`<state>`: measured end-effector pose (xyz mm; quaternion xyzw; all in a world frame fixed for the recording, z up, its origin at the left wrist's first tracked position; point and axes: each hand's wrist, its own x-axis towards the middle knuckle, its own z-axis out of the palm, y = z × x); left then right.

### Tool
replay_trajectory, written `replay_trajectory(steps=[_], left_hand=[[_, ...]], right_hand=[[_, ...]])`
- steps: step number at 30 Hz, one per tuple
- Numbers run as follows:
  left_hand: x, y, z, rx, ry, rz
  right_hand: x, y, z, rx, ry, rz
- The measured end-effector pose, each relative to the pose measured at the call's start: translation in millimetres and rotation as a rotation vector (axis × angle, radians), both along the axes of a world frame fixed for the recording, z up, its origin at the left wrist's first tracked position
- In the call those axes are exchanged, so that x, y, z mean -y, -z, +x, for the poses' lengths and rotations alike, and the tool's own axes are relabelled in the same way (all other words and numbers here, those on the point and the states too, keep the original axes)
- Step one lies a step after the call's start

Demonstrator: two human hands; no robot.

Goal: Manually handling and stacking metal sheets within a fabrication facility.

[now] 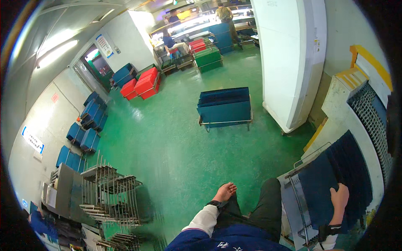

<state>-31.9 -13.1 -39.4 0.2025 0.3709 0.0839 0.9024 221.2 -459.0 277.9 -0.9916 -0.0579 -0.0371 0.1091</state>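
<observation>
At the lower right, a stack of dark blue flat panels [316,188] stands on edge in a metal wire rack [291,184]. My right hand [340,197] is on the panels, with the thumb on the near face and the fingers partly hidden along their upper edges. It appears to grip several of them. My left hand [226,191] hovers over my leg near the middle, palm partly up, fingers loosely curled and apart, holding nothing. Both wrists wear dark bands.
Beside the panels stands a pale machine with a roller bed [368,104]. A tall white cabinet [284,62] rises ahead on the right. Another rack of blue panels [224,109] sits on the green floor [167,146]. Bare metal racks [111,188] stand left; people [225,14] work at the back.
</observation>
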Motion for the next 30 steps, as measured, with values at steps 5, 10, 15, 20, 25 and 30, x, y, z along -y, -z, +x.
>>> replay_trajectory(steps=[5, 10, 15, 20, 25, 30], left_hand=[[4, -9, 3, -0.030, -0.022, 0.019], [0, -4, 0, -0.015, -0.004, 0.004], [3, -11, 3, -0.022, 0.001, 0.014], [5, -10, 0, 0.044, -0.016, 0.003], [3, -7, 2, 0.020, -0.046, -0.015], [2, -3, 4, 0.027, -0.032, -0.026]], right_hand=[[4, 5, 0, 0.045, -0.021, 0.002], [4, 6, 3, 0.017, -0.002, -0.011], [13, 6, 14, -0.003, -0.003, -0.014], [10, -3, 15, -0.078, -0.015, -0.012], [9, 1, 6, -0.082, -0.038, 0.003], [30, 23, 22, -0.041, -0.091, -0.002]])
